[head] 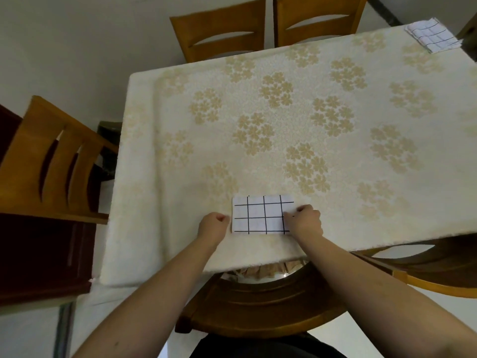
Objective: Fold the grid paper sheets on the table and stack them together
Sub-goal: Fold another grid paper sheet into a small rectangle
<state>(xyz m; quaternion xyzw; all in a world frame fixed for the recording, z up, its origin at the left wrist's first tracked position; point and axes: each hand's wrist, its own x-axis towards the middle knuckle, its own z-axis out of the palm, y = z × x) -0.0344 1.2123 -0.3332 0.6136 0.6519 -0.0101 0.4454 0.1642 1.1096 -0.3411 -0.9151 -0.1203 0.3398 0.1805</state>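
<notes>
Nearest the desk's (180, 254) front edge, the left hand (213, 224) is curled into a loose fist just beside the left edge of the folded grid paper sheet (260, 215), holding nothing visible. The right hand (305, 220), fingers curled, presses down on the sheet's right edge. The sheet lies flat: a thin white rectangle ruled with bold black lines. It looks light and limp, likely to slide on the tablecloth (296, 120), so it is best pinched at an edge or corner. The cloth is cream, textured, with tan flower clusters. At the far right corner rests a stack of folded grid sheets (433, 34).
</notes>
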